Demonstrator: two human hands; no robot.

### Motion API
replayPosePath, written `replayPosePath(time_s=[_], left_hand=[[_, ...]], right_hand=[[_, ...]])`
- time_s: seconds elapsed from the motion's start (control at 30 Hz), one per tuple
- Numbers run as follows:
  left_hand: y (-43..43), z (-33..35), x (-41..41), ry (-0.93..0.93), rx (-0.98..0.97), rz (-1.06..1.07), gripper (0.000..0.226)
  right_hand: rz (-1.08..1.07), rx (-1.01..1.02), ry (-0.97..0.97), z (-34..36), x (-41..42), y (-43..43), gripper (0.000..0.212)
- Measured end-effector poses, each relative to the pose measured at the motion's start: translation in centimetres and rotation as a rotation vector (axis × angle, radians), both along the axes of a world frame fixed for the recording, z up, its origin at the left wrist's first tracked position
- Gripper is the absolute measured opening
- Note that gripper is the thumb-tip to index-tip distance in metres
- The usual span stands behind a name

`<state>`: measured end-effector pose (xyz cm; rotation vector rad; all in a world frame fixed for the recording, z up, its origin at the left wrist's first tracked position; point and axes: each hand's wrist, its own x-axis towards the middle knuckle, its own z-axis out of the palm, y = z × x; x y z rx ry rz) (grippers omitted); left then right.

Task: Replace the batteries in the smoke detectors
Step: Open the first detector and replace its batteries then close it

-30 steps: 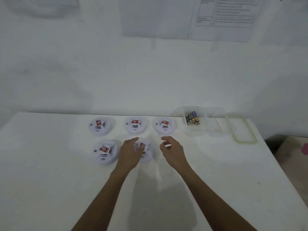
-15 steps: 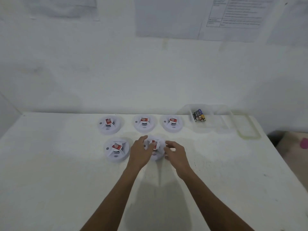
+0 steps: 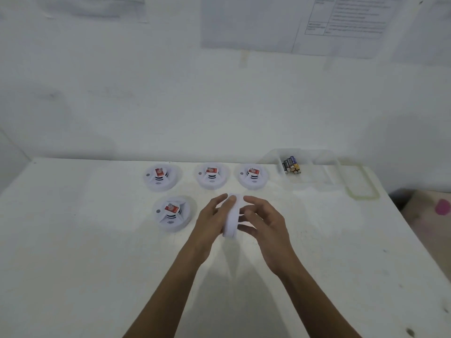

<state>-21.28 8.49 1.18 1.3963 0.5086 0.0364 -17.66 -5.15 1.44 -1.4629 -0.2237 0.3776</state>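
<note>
Head view: left hand (image 3: 210, 223), right hand (image 3: 267, 228) fingers (image 3: 253, 201) grasp smoke detector (image 3: 231, 217) on edge, long axis near-far.

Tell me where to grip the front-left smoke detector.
Take the front-left smoke detector by its round outer rim, from above, fingers on opposite sides. It lies flat on the table, face up, so the rim is probably the only even grip.
</note>
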Motion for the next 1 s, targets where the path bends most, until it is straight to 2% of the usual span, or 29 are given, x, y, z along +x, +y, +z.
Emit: replayPosePath(time_s=[0.07, 0.2, 0.33, 0.53, 0.63, 0.87, 1.0], left_hand=[[-0.1, 0.4, -0.5, -0.033, -0.156, -0.066, 0.038], [0.0, 0.3, -1.3, -0.094, -0.478, -0.028, 0.048], [-0.3, 0.2, -1.8, -0.117, -0.639, 0.012, 0.056], [-1.4, 0.0, -2.3, -0.138, -0.706, 0.077, 0.052], [-1.5, -0.4, -2.5, -0.115, -0.682, 0.116, 0.049], [-1.7, -0.6, -3.0, -0.125, -0.638, 0.111, 0.057], [-1.9, -0.7, -3.4, -0.131, -0.699, 0.086, 0.059]], right_hand=[[-0.001, -0.12, -0.09, 0.3, -0.4, 0.1, 0.022], [-0.069, -0.374, -0.254, 0.6, -1.5, 0.1, 0.019], [-0.128, -0.52, -0.383, 1.5, -2.9, 0.4, 0.036], [-0.111, -0.717, -0.329, 2.9, -4.2, 1.0, 0.069], [-0.093, -0.751, -0.303, 3.2, -4.6, 1.3, 0.07], [-0.07, -0.768, -0.327, 3.1, -5.1, 1.6, 0.069], [-0.041, -0.741, -0.325, 3.1, -5.1, 1.5, 0.068]])
